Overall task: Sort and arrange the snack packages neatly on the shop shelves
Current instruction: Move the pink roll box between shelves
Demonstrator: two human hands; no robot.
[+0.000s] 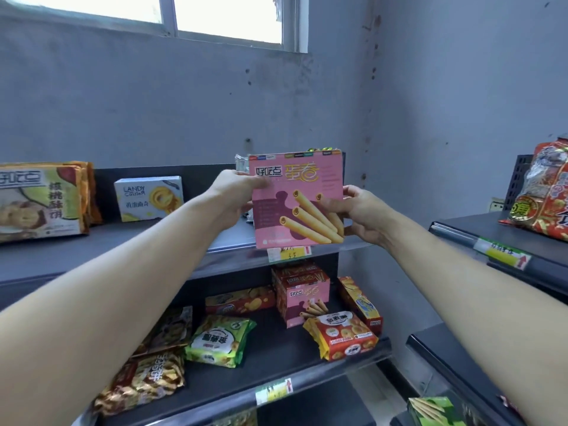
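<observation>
A pink egg-roll box (296, 198) is held upright above the right end of the top shelf (129, 244). My left hand (235, 195) grips its left edge, thumb across the front. My right hand (359, 210) grips its right edge, fingers on the front lower corner. Behind the box, silvery and green packets (242, 162) partly show. On the shelf below stands a stack of similar pink and red egg-roll boxes (302, 295).
The top shelf carries a large green biscuit pack (40, 201) and a white Landy Castle box (149, 196). The middle shelf (270, 348) holds green (219, 341), red (342, 335) and brown (144, 379) snack bags. A red bag (544, 192) sits on the right-hand shelf unit.
</observation>
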